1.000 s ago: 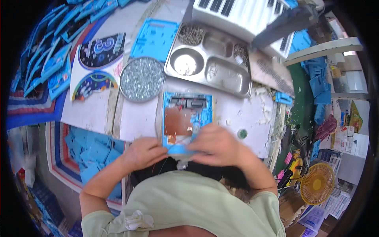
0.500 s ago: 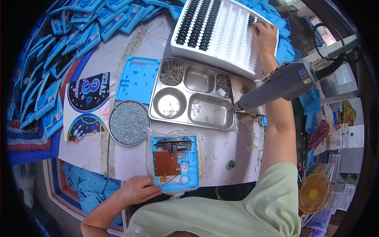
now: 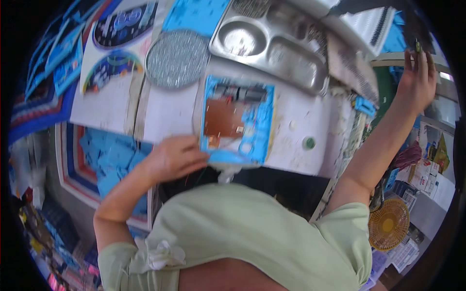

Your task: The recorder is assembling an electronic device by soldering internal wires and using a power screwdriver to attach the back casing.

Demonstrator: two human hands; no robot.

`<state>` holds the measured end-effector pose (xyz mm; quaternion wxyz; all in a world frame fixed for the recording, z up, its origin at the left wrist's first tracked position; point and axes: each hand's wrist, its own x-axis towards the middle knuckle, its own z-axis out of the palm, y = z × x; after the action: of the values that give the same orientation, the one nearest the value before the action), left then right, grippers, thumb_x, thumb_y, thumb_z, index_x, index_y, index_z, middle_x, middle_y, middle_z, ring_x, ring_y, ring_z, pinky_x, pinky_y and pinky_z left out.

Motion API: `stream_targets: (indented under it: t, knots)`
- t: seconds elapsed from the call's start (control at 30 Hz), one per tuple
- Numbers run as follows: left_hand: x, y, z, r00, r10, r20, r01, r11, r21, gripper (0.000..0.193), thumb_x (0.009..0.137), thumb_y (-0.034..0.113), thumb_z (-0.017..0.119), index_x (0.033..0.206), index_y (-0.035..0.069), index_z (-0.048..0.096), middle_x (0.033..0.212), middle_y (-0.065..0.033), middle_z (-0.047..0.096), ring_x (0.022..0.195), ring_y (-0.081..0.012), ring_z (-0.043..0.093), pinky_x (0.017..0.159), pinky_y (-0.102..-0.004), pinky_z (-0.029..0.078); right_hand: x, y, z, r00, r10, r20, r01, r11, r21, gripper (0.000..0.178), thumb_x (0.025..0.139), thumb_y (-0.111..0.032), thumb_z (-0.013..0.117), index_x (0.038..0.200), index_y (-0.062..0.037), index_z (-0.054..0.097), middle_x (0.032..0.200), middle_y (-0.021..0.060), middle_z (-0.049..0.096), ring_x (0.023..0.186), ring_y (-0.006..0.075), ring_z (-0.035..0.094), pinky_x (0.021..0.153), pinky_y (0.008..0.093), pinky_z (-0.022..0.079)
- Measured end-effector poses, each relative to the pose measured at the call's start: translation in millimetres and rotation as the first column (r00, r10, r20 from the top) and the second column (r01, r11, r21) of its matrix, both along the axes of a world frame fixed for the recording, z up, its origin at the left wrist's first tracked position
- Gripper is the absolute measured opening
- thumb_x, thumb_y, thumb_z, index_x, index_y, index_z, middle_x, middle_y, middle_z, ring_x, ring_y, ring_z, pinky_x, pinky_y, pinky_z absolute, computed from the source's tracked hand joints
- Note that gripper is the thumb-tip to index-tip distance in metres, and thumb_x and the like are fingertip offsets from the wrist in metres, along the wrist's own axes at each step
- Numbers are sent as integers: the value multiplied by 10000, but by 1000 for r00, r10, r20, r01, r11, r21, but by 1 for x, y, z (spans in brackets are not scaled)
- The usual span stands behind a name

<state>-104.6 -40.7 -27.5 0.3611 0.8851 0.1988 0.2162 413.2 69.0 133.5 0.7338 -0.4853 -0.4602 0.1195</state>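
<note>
An open blue plastic casing [image 3: 268, 126] lies near the table's front edge, with a brown circuit board [image 3: 223, 118], a black part [image 3: 240, 92] and thin wires inside. My left hand [image 3: 177, 157] is at its lower left corner, fingers closed against the edge. My right arm stretches far to the upper right, beyond the table. The right hand [image 3: 418, 87] is raised there, with a small dark and yellowish thing [image 3: 418, 46] at its fingertips, too blurred to name. A white ribbed tray [image 3: 366, 24] stands left of that hand, partly cut off by the view's edge.
A steel compartment tray [image 3: 269, 65] holds small metal parts, beside a round dish [image 3: 177, 58] of silvery pieces. Printed sheets [image 3: 116, 53] lie at left. A green cap [image 3: 309, 142] is right of the casing. Blue casings [image 3: 114, 155] fill a bin lower left; a yellow fan [image 3: 388, 224] stands right.
My right hand has left the white ribbed tray and moved out to the right. The view has shifted, so the table appears higher. My left hand stays at the casing's corner.
</note>
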Motion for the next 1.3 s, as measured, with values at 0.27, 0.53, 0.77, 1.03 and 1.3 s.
stream_targets:
  t: [0.27, 0.53, 0.77, 1.03, 1.3]
  knots:
    - [2, 3, 1, 1000, -9, 27, 10, 999, -48, 298, 741, 70, 859, 1009, 84, 730, 786, -69, 573, 691, -265, 598, 586, -379, 475, -198, -155, -124, 421, 697, 581, -398, 717, -572, 239, 776, -25, 776, 995, -89, 703, 956, 39, 704, 1010, 320, 574, 904, 406, 468]
    - [1, 1, 0, 1000, 8, 25, -8, 1000, -20, 301, 738, 76, 862, 1011, 83, 735, 789, -71, 575, 686, -262, 594, 578, -372, 464, -204, -151, -136, 298, 636, 712, -395, 761, -515, 269, 686, -147, 818, 917, -117, 682, 1001, 3, 666, 1026, 290, 579, 886, 441, 488]
    - [9, 6, 7, 999, -32, -12, 32, 999, 23, 242, 759, 109, 833, 971, 90, 719, 788, -73, 570, 686, -296, 598, 585, -411, 469, -198, -163, -131, 428, 583, 690, -344, 811, -473, 308, 691, -128, 824, 978, -119, 713, 1046, 28, 701, 1012, 316, 596, 885, 441, 494]
    - [16, 15, 32, 979, -115, -166, 109, 993, -44, 297, 735, 120, 848, 992, 67, 708, 767, -83, 580, 694, -291, 601, 592, -416, 453, -54, -208, -121, 374, 357, 856, 597, 613, -517, 353, 732, 0, 713, 1075, -84, 727, 1185, 121, 665, 1125, 343, 550, 968, 443, 470]
    - [100, 127, 84, 993, -31, -116, 35, 999, 30, 155, 877, 147, 752, 970, 32, 706, 828, -88, 642, 711, -196, 635, 641, -319, 511, -42, -197, -131, 577, 230, 783, 509, 649, -565, 255, 789, -87, 730, 1036, -25, 713, 1022, 127, 697, 999, 309, 621, 921, 427, 479]
